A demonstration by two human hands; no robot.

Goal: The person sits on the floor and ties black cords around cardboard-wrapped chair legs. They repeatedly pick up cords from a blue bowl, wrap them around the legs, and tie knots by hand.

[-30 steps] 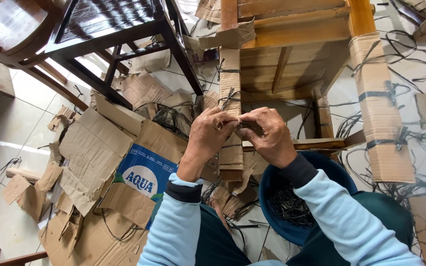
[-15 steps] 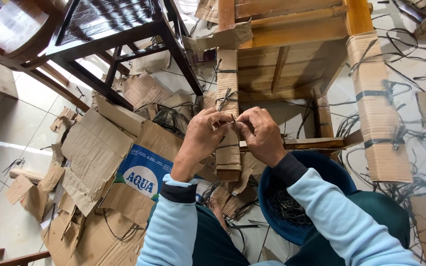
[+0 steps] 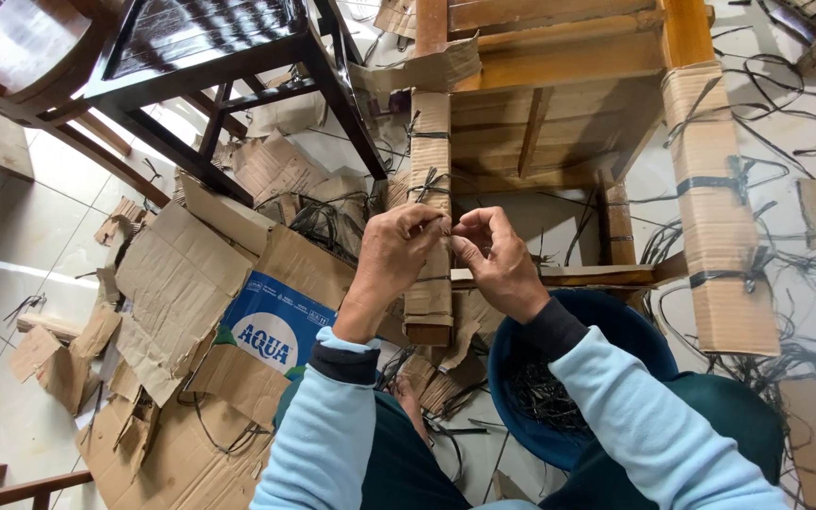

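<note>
Both forearms, in light blue sleeves with dark cuffs, are raised from the lower edge of the view and angled inward, so that the hands meet at the middle. The left hand (image 3: 399, 250) is curled, its thumb and forefinger pressed together on a thin black strap (image 3: 430, 185) that is wound round a cardboard-wrapped chair leg (image 3: 430, 151). The right hand (image 3: 495, 253) is bent at the wrist, its fingertips pinched close against those of the left; exactly what is pinched between them cannot be told. The leg stands directly behind the hands, and its wrapped length is seen above and below them. A blue basin (image 3: 616, 326) holding black strap pieces is set just below the right wrist, and torn cardboard (image 3: 181, 283) is scattered on the floor to the left. A second wrapped leg (image 3: 720, 208) is seen well apart to the right. Compared with a second ago, the hands are held slightly higher on the leg and the fingertips are drawn closer together; the basin and cardboard are unchanged.
</note>
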